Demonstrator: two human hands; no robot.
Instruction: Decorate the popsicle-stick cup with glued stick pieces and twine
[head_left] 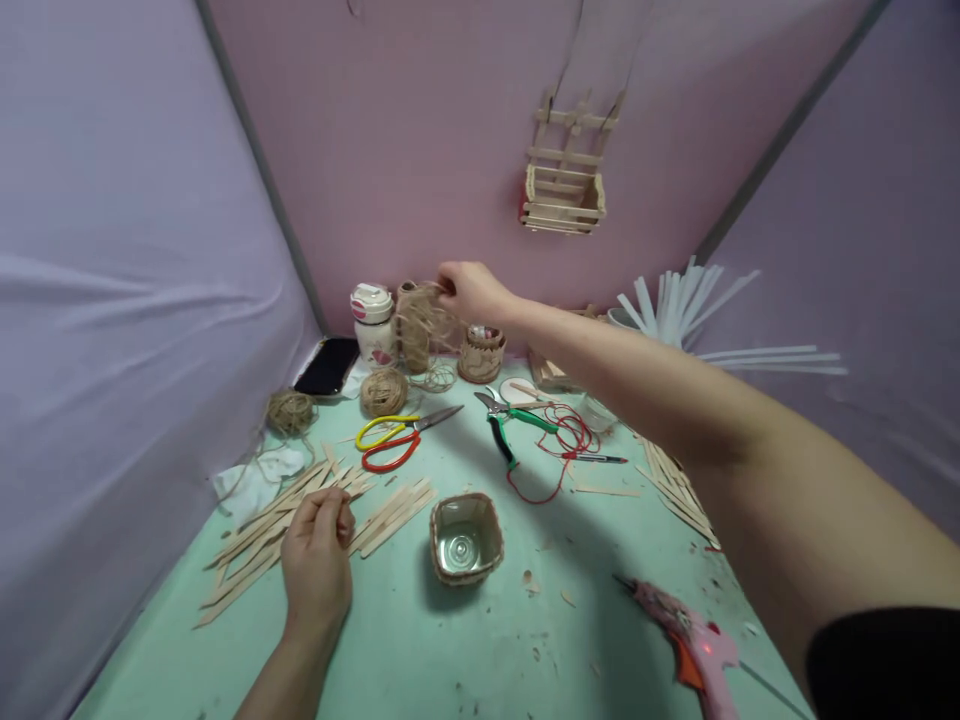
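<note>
My right hand (474,292) reaches to the back of the table, its fingers closed on loose strands of jute twine (433,312). These strands hang in front of and beside an upright twine spool (414,345). My left hand (322,530) rests by the wooden craft sticks (259,545), its fingers curled together; whether anything is pinched in them I cannot make out. Between my arms, near the middle, stands a square glass jar (465,548) with an edging around its rim. A ball of twine (384,392) lies below the spool.
Yellow-and-red scissors (405,437), green-handled pruners (506,420), and red cord (574,435) lie mid-table. A pink glue gun (686,640) with a lit red light is at front right. White glue sticks (679,305) stand behind my right arm. A stick-built basket (562,195) hangs on the back wall.
</note>
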